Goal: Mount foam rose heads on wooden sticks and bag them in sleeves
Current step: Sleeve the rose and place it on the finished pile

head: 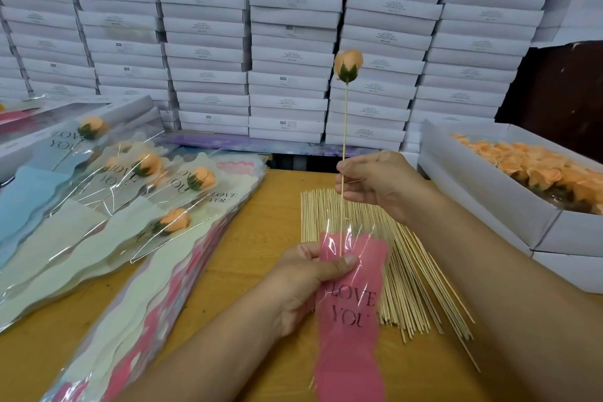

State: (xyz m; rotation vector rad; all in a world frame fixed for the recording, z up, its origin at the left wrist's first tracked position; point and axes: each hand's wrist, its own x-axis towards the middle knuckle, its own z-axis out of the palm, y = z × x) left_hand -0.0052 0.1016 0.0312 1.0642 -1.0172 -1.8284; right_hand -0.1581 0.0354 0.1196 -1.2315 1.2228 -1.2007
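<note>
An orange foam rose head point(347, 65) with green sepals sits on top of a thin wooden stick point(344, 127) held upright. My right hand point(378, 181) pinches the stick near its lower half. The stick's bottom end reaches into the mouth of a pink "LOVE YOU" sleeve point(350, 313). My left hand point(310, 274) grips that sleeve near its top, thumb across the front. Beneath both hands a pile of loose sticks point(411, 277) lies on the wooden table point(261, 222).
Several bagged roses point(176, 222) lie on stacks of sleeves point(130, 303) at the left. A white box of orange rose heads point(535, 170) stands at the right. White cartons point(293, 42) are stacked like a wall behind the table.
</note>
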